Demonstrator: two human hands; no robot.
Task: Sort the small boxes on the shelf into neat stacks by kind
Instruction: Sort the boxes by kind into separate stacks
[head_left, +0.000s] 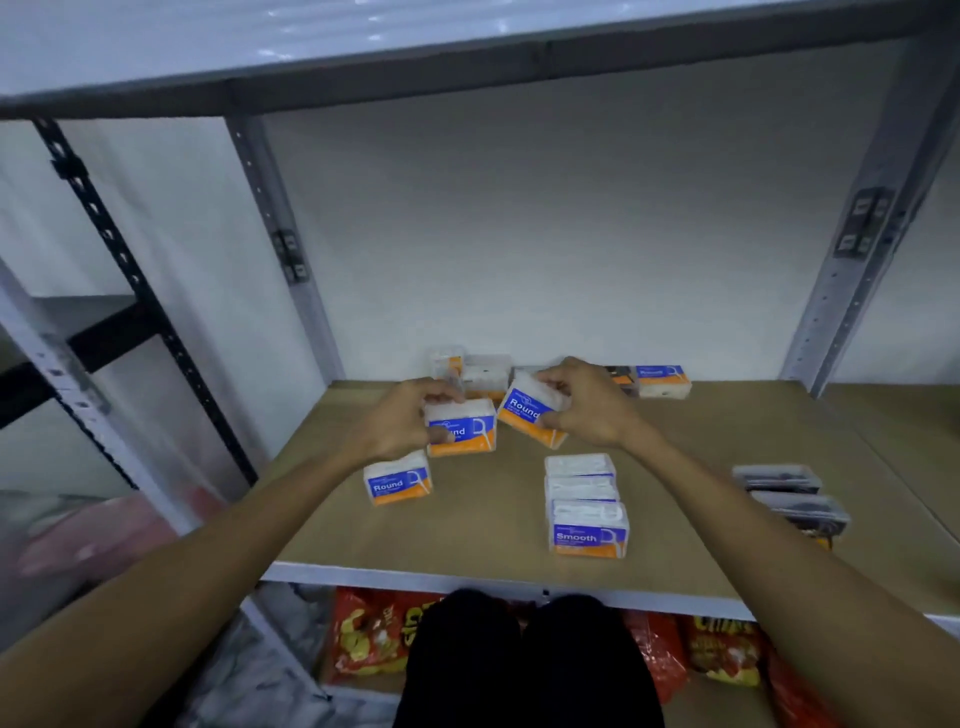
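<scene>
Gathering the Round kind mid-shelf, the left hand pinches one Round box while the right hand clasps a tilted second box, which next probably needs levelling and stacking squarely alongside.

dim bluish light, soft blur, wide-angle bending at edges

L hand grips upright "Round" box; R hand holds tilted "Round" box just beside. Third Round box near shelf front-left; "Smooth" row center; dark boxes right.
</scene>
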